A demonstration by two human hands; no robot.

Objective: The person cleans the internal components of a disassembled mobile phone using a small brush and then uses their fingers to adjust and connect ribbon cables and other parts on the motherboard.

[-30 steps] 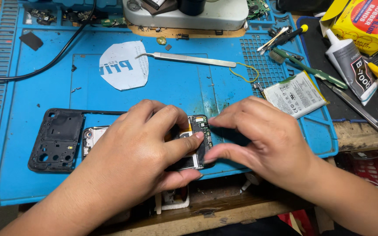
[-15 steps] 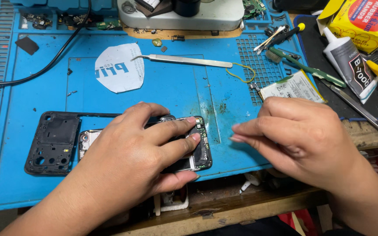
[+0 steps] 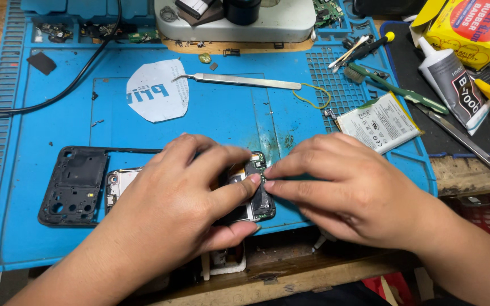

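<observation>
Opened phone [image 3: 256, 192] near the desk's front edge, both hands on it.
Left hand [image 3: 171, 209] clamps the frame, thumb across it; right hand [image 3: 347, 190] pinches narrow at the board's top corner. Best kept pinned flat on the blue mat [image 3: 222, 119], fingertip pressure light.

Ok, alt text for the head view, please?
Both hands work on an opened phone on a blue repair mat: left hand covers it, right hand pinches at its edge. Tweezers and a battery lie beyond.
</observation>
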